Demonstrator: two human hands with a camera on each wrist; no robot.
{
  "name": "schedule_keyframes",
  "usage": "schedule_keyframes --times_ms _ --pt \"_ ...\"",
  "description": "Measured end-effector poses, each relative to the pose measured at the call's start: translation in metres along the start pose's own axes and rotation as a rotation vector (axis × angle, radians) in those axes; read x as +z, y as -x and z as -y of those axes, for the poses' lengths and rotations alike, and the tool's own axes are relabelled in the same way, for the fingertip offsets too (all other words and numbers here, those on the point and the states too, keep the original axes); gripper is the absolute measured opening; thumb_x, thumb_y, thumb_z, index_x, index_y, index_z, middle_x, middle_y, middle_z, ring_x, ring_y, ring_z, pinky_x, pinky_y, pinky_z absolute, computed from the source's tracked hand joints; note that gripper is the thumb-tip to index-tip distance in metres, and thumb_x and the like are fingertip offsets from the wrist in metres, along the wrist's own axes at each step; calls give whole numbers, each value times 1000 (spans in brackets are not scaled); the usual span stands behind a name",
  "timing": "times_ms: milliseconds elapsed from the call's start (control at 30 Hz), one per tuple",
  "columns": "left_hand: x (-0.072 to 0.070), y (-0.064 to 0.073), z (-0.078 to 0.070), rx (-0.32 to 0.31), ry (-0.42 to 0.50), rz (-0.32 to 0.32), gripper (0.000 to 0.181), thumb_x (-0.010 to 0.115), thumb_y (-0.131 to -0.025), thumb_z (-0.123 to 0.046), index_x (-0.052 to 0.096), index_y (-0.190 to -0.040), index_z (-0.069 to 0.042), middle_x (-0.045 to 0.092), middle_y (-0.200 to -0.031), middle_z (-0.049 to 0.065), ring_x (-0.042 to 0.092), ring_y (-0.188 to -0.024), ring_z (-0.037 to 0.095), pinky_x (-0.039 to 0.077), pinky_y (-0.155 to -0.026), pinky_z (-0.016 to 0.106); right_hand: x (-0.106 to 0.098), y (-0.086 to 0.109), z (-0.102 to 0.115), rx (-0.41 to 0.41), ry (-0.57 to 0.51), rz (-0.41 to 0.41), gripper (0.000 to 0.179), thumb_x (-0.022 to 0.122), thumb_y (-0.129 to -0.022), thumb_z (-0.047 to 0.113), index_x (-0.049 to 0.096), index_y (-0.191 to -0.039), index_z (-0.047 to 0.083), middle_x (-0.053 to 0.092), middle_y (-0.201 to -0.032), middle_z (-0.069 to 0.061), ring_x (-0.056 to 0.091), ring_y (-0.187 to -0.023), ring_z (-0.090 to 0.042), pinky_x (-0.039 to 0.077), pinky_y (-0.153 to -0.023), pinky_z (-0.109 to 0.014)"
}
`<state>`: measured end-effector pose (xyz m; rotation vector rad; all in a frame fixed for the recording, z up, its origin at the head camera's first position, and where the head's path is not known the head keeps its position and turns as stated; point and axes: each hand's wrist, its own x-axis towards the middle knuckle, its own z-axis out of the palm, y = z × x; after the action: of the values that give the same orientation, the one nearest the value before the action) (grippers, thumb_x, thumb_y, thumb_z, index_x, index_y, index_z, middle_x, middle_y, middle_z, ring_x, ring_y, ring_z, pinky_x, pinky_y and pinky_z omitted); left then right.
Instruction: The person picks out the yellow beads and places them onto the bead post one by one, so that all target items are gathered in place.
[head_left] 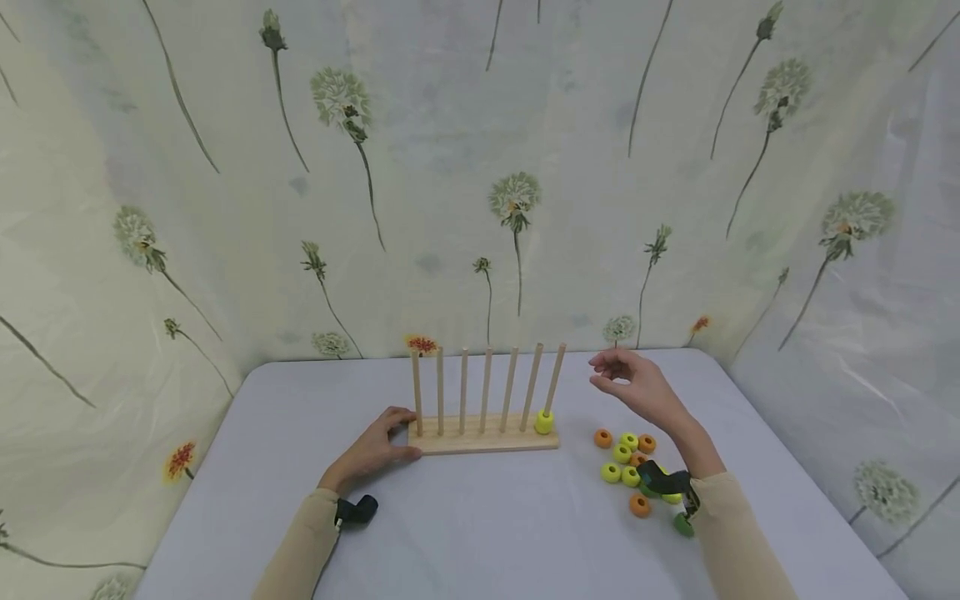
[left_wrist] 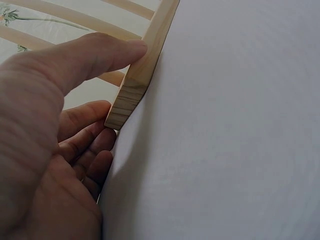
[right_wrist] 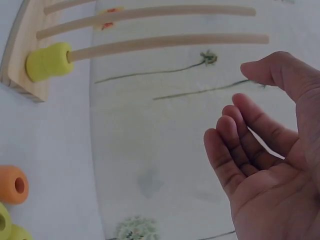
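Observation:
A wooden peg rack [head_left: 487,446] with a row of upright pegs stands on the table. My left hand [head_left: 378,446] holds its left end, thumb at the front edge and fingers behind; the left wrist view shows the thumb on the wooden base [left_wrist: 147,62]. Two yellow beads [right_wrist: 49,62] sit stacked at the foot of the rightmost peg. To the right of that peg's top, my right hand [head_left: 630,385] is raised with nothing in it. In the right wrist view its fingers [right_wrist: 220,152] are loosely bent, apart from the thumb.
Loose orange beads [head_left: 640,505], yellow beads [head_left: 611,473] and green beads [head_left: 683,524] lie right of the rack, some hidden beneath the right forearm. A flower-patterned curtain [head_left: 442,167] hangs behind the white table [head_left: 487,533].

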<state>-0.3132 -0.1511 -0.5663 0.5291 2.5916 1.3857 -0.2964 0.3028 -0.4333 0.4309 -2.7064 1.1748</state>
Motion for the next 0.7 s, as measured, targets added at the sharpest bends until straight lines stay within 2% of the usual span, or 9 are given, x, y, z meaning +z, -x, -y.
schedule_keyframes --times_ms 267,500,700 --pt "0 1 -2 -3 2 0 67 83 -75 -32 55 -133 -12 47 -138 6 39 -135 30 30 -113 53 -5 24 -20 62 39 12 39 67 -91 32 59 -118 6 63 -106 -7 59 -91 -16 51 -75 -20" --pt "0 1 -3 4 -17 2 68 83 -75 -32 55 -133 -11 47 -138 6 40 -135 31 30 -113 54 -10 45 -38 102 80 4 36 68 -90 30 59 -117 9 63 -105 -5 60 -90 -13 50 -75 -17" --pt "0 2 -4 18 -13 5 67 82 -76 -32 54 -133 -10 47 -137 8 40 -134 32 31 -112 54 -15 64 -53 143 110 -4 42 68 -89 36 59 -117 6 64 -103 -6 58 -87 -13 50 -73 -17"
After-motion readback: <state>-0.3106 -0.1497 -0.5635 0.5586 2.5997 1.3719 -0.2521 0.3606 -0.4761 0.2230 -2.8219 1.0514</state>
